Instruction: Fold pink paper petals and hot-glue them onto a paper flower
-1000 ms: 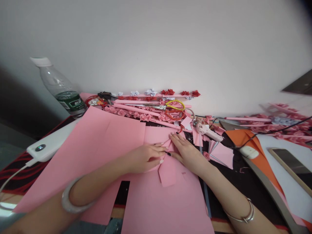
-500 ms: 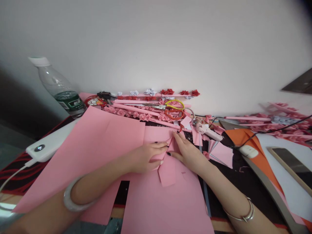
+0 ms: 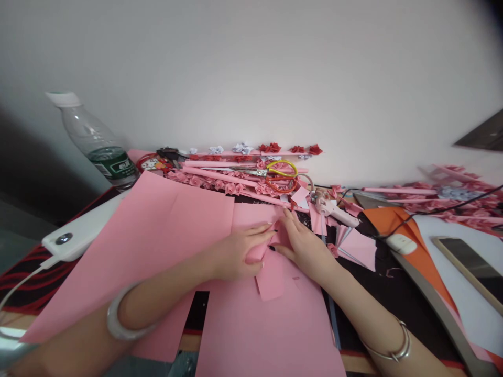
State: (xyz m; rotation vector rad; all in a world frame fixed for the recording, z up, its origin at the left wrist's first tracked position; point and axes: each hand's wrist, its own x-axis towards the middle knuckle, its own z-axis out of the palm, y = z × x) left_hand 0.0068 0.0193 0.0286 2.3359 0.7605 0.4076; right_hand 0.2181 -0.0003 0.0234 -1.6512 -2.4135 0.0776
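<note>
A small folded piece of pink paper [image 3: 270,280] lies on a larger pink sheet [image 3: 267,335] in front of me. My left hand [image 3: 239,254] comes from the left, its fingers closed on the folded paper's left side. From the right, my right hand [image 3: 304,243] presses the paper's upper right part, thumb and fingers bent over it. Both sets of fingertips nearly meet at the crease, and they hide part of the fold. Another large pink sheet [image 3: 168,225] lies under my left forearm.
Behind are scissors [image 3: 281,175] on pink paper sticks with paper flowers, and a glue gun [image 3: 334,207]. A water bottle [image 3: 102,141] and white power bank [image 3: 82,225] stand left. At right are a phone [image 3: 471,269], a white mouse [image 3: 401,244] and orange paper [image 3: 416,256].
The fingers of both my hands have shifted slightly at the fold, with the right fingertips a little higher. The small paper stays in nearly the same place.
</note>
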